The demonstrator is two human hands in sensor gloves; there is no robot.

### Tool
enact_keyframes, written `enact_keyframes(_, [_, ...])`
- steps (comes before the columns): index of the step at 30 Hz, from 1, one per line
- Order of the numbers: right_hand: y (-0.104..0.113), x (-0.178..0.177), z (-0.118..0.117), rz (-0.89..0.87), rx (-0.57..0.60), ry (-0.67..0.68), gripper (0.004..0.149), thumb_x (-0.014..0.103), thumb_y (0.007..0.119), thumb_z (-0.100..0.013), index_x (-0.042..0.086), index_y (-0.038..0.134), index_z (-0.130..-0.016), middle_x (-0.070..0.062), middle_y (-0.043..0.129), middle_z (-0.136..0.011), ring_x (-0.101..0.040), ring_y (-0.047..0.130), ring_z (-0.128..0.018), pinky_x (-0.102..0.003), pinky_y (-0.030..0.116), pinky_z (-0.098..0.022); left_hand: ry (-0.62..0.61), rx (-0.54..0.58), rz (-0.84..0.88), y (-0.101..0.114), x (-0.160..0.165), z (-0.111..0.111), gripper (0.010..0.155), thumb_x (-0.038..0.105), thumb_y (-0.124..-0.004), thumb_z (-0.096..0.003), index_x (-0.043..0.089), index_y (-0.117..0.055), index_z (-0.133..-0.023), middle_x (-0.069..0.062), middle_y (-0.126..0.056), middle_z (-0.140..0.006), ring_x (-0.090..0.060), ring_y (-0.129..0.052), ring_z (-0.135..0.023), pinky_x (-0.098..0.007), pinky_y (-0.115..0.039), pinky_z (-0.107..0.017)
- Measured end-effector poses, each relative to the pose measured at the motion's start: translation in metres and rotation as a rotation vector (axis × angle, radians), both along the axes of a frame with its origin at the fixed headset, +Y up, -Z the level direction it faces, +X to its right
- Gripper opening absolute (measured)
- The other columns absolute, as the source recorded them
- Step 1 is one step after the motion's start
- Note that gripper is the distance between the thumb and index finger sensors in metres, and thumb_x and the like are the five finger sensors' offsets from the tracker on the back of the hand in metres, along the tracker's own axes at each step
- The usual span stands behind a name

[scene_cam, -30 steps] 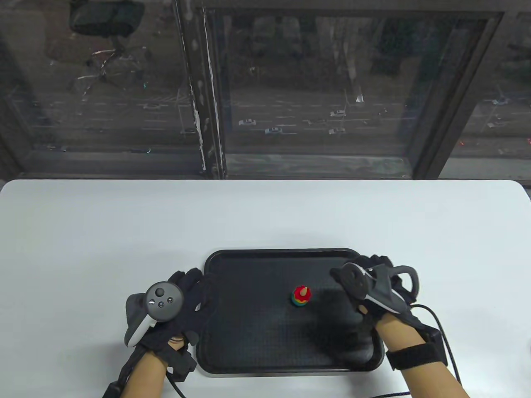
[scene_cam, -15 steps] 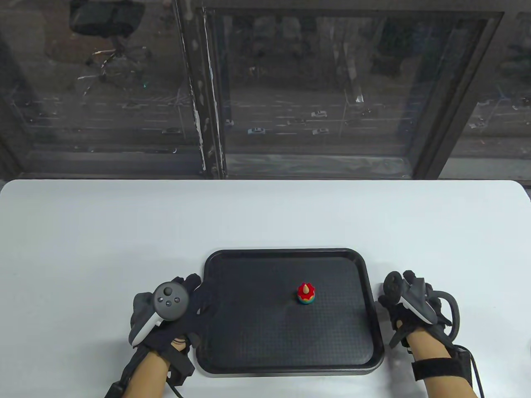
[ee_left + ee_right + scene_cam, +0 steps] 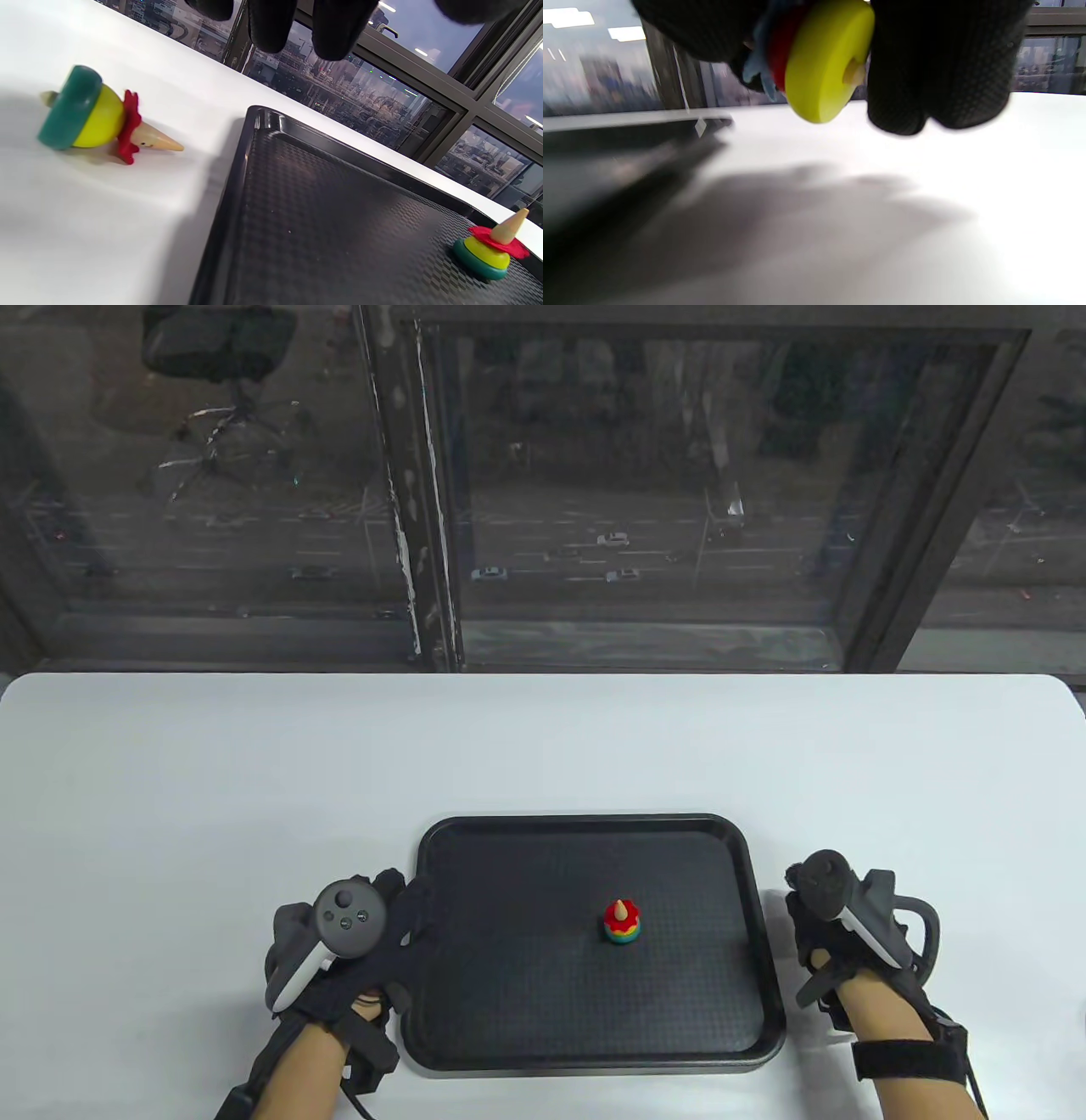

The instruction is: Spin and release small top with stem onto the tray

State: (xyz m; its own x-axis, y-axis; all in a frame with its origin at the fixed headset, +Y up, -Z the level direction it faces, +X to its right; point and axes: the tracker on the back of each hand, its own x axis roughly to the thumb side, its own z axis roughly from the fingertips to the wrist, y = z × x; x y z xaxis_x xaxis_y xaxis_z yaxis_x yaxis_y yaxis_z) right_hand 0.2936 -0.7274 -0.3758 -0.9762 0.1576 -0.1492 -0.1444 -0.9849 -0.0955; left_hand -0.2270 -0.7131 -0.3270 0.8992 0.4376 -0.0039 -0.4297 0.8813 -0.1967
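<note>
A small top (image 3: 622, 920) with a cone stem, red collar and yellow-green body stands upright on the black tray (image 3: 492, 984), right of its middle; in the left wrist view the top (image 3: 490, 250) leans slightly. My right hand (image 3: 819, 933) is over the table just right of the tray, its fingers (image 3: 937, 63) curled round another top with a yellow disc (image 3: 823, 63). My left hand (image 3: 377, 912) lies at the tray's left edge, its fingers (image 3: 271, 25) relaxed and holding nothing. A third top (image 3: 93, 114) lies on its side on the table beneath that hand.
The white table (image 3: 212, 780) stretches wide behind and beside the tray. A dark window frame (image 3: 424, 517) rises beyond the far edge. Glove cables trail from both wrists at the near edge.
My right hand has pulled back from over the tray's right side to the table right of it. The top stays upright, drifting slightly. The left hand has barely moved.
</note>
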Motion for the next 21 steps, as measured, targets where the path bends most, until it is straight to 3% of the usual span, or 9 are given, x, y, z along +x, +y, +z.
enact_keyframes(2, [0.008,-0.005,0.003,-0.076,0.017,0.058,0.042,0.05,0.072,-0.042,0.045,0.084,-0.082,-0.004,0.062,-0.106,-0.036,0.07,-0.096,-0.058,0.071,-0.065,0.0,-0.001,0.002,0.0,0.0,0.0,0.078,0.073,-0.059,-0.0377,0.042,-0.058,-0.109,0.002,-0.046,-0.128,-0.039,-0.031,-0.119,-0.066,-0.029,-0.083])
enact_keyframes(3, [0.012,-0.009,0.004,-0.085,0.012,0.103,0.043,0.05,0.073,-0.042,0.046,0.084,-0.083,-0.003,0.059,-0.104,-0.032,0.068,-0.093,-0.058,0.066,-0.067,0.0,-0.002,0.003,0.0,0.0,0.0,0.078,0.073,-0.059,-0.0377,0.042,-0.058,-0.109,0.001,-0.046,-0.128,-0.039,-0.031,-0.119,-0.066,-0.029,-0.083])
enact_keyframes(7, [0.03,-0.03,0.013,-0.106,0.044,0.248,0.043,0.046,0.079,-0.04,0.04,0.086,-0.082,0.003,0.082,-0.08,-0.019,0.089,-0.065,-0.055,0.069,-0.066,-0.009,-0.008,-0.002,0.0,0.001,-0.001,0.078,0.073,-0.059,-0.0379,0.042,-0.058,-0.109,0.001,-0.046,-0.128,-0.039,-0.031,-0.119,-0.066,-0.029,-0.083])
enact_keyframes(9, [0.033,-0.04,0.018,-0.126,0.054,0.308,0.042,0.041,0.083,-0.04,0.038,0.084,-0.082,0.003,0.085,-0.076,-0.018,0.092,-0.061,-0.055,0.07,-0.065,-0.013,-0.012,-0.006,0.0,0.002,-0.001,0.078,0.073,-0.059,-0.0378,0.042,-0.058,-0.109,0.001,-0.046,-0.128,-0.039,-0.031,-0.119,-0.066,-0.029,-0.083])
enact_keyframes(11, [0.037,-0.053,0.023,-0.072,0.039,0.384,0.041,0.04,0.085,-0.039,0.038,0.084,-0.08,0.003,0.089,-0.074,-0.017,0.095,-0.059,-0.054,0.072,-0.065,-0.018,-0.016,-0.012,0.0,0.002,-0.001,0.078,0.073,-0.059,-0.0378,0.042,-0.058,-0.109,0.001,-0.046,-0.128,-0.039,-0.031,-0.119,-0.066,-0.029,-0.083])
enact_keyframes(21, [0.034,-0.081,0.035,-0.005,0.006,0.509,0.041,0.03,0.087,-0.037,0.03,0.089,-0.078,0.0,0.098,-0.073,-0.02,0.102,-0.058,-0.051,0.075,-0.065,-0.025,-0.018,-0.022,0.0,0.004,0.0,0.078,0.073,-0.058,-0.0378,0.043,-0.058,-0.109,0.001,-0.046,-0.128,-0.039,-0.032,-0.119,-0.066,-0.03,-0.083])
